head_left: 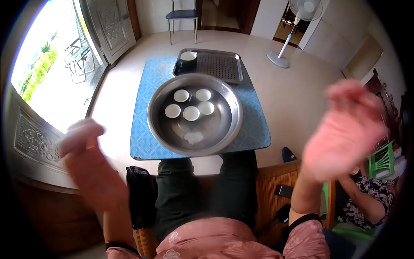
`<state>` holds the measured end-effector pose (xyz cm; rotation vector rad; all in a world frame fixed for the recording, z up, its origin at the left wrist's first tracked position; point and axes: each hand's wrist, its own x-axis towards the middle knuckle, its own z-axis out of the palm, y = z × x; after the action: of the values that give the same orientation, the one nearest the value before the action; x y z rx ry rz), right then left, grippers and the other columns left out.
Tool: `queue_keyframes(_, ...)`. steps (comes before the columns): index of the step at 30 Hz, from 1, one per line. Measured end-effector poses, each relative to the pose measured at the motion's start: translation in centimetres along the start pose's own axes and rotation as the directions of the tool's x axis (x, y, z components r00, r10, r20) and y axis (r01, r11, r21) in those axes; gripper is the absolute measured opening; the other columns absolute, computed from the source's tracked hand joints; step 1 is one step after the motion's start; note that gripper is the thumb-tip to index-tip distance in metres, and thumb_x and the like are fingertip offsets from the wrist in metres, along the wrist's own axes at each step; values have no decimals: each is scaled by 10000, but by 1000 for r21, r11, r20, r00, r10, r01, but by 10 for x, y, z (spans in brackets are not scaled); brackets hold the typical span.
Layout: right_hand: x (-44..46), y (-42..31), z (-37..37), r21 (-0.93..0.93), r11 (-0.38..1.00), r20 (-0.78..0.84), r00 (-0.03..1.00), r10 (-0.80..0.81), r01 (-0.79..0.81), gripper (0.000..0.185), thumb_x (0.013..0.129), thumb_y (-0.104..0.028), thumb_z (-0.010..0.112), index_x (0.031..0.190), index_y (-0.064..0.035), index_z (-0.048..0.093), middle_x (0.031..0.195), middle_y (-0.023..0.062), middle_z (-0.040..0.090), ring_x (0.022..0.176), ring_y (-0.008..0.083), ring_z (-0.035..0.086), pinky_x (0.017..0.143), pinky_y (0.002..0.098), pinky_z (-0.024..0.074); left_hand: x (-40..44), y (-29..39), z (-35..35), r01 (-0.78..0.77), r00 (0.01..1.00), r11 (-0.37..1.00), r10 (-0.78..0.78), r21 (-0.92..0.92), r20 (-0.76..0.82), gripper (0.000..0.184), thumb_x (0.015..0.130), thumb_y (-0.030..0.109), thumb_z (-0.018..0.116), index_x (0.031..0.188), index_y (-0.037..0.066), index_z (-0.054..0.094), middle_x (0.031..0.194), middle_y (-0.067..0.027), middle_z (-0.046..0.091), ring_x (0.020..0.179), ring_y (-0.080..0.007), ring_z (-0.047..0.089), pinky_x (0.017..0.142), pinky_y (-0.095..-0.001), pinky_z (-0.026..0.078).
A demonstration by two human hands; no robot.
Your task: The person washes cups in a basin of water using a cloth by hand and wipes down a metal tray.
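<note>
My left hand [92, 168] is raised at the left, beside the table and clear of it. It is blurred, with its fingers loosely bent and nothing visible in them. On the other side, my right hand [343, 134] is lifted with the palm showing, fingers apart and slightly curled, holding nothing. Between the hands stands a wide stainless steel basin [153, 129] on a blue-topped table [140, 142]. Several small white cups [191, 113] sit in the far half of the basin. A whitish patch [193, 137], perhaps foam or a reflection, shows near its front.
Behind the basin lies a perforated metal tray [224, 64] holding a dark cup with a white rim [188, 58]. A standing fan [282, 49] and a blue-seated chair [183, 15] are farther back. Another person's arm [364, 196] is at the right, near a phone [284, 191] on the bench.
</note>
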<state>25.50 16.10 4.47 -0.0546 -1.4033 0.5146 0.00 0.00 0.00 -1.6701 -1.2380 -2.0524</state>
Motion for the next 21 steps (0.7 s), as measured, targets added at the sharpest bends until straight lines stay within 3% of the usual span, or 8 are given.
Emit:
queue_keyframes(1, -13, 45, 6, -99, 992, 62, 995, 83, -77, 210, 973, -152, 442, 1054, -15, 580, 916, 47, 611, 790, 170, 553, 704, 290, 432, -11, -22, 22, 429, 900, 889, -435, 164, 5, 294, 919, 199, 452, 1052, -17, 601, 1009, -112, 583, 962, -214, 545, 877, -352, 449)
queue_keyframes(3, -47, 107, 25, -443, 816, 282, 807, 520, -371, 134, 909, -154, 611, 985, -45, 630, 932, 62, 627, 816, 167, 588, 692, 281, 459, -48, -88, 42, 634, 696, 735, -678, 242, 235, 234, 885, 190, 624, 1058, 33, 630, 998, -71, 600, 900, -160, 572, 764, -306, 470)
queue_keyframes(7, -137, 223, 37, -642, 738, 528, 580, 620, -205, 180, 840, -150, 638, 979, -41, 674, 982, 155, 663, 895, 314, 637, 781, 405, 508, -93, -162, 63, 412, 719, 699, -643, 584, 263, 234, 819, 147, 702, 1029, 66, 637, 1002, -78, 596, 825, -224, 602, 748, -350, 487)
queue_keyframes(10, -144, 224, 60, -780, 581, 558, 160, 814, -234, 169, 801, -243, 675, 831, -84, 727, 847, 139, 707, 870, 314, 670, 777, 420, 522, -98, -180, 66, 421, 641, 647, -708, 636, 296, 218, 804, 153, 693, 1004, 81, 644, 997, -98, 602, 890, -283, 617, 756, -386, 488)
queue_keyframes(13, -161, 203, 77, -757, 649, 648, -200, 735, -68, 279, 741, -342, 744, 911, -121, 743, 919, 137, 710, 895, 310, 674, 811, 417, 527, -101, -190, 74, 395, 625, 635, -715, 664, 313, 212, 795, 156, 684, 988, 76, 649, 976, -105, 612, 921, -305, 618, 755, -407, 490)
queue_keyframes(15, -188, 196, 79, -735, 677, 651, -255, 715, 24, 378, 714, -337, 770, 1007, -111, 692, 988, 147, 686, 934, 327, 663, 800, 433, 533, -103, -201, 81, 299, 685, 681, -641, 669, 347, 224, 780, 139, 698, 989, 67, 659, 984, -98, 622, 862, -288, 633, 746, -390, 499)
queue_keyframes(17, -219, 202, 70, -621, 781, 773, -106, 625, 70, 328, 712, -261, 757, 985, -104, 665, 987, 142, 664, 929, 331, 660, 792, 440, 536, -97, -207, 92, 170, 689, 756, -550, 632, 472, 240, 765, 129, 696, 997, 73, 667, 1013, -93, 619, 945, -304, 595, 797, -402, 481)
queue_keyframes(21, -232, 206, 61, -693, 721, 721, -20, 692, -19, 229, 748, -188, 691, 954, -96, 656, 1004, 149, 651, 909, 334, 658, 797, 454, 532, -109, -225, 110, 38, 602, 813, -483, 581, 637, 247, 753, 141, 699, 993, 82, 686, 1050, -73, 618, 1022, -295, 542, 856, -395, 452)
